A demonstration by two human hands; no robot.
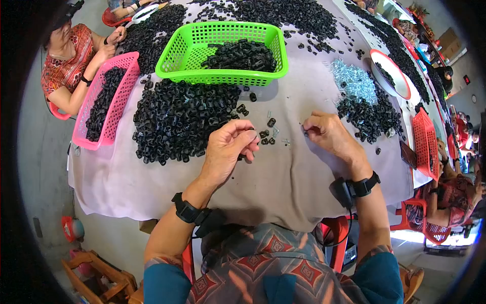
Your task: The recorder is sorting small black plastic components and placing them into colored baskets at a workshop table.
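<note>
My left hand is closed just above the cloth, thumb and fingers pinched together. A dark edge shows at its fingertips, too small to make out. My right hand is also closed in a pinch, with a small dark bit at its fingertips that I cannot name. Between the hands lie a few loose black plastic pieces and small clear pieces. A wide heap of short, hollow black plastic parts spreads left of my left hand. Beyond my right hand are a smaller heap of black parts and a pile of clear, bluish small pieces.
A green basket with black parts stands ahead; a pink basket is at left. At right are a red-rimmed white bowl and a red basket. A person sits at left; others work at right. Black heaps cover the far table.
</note>
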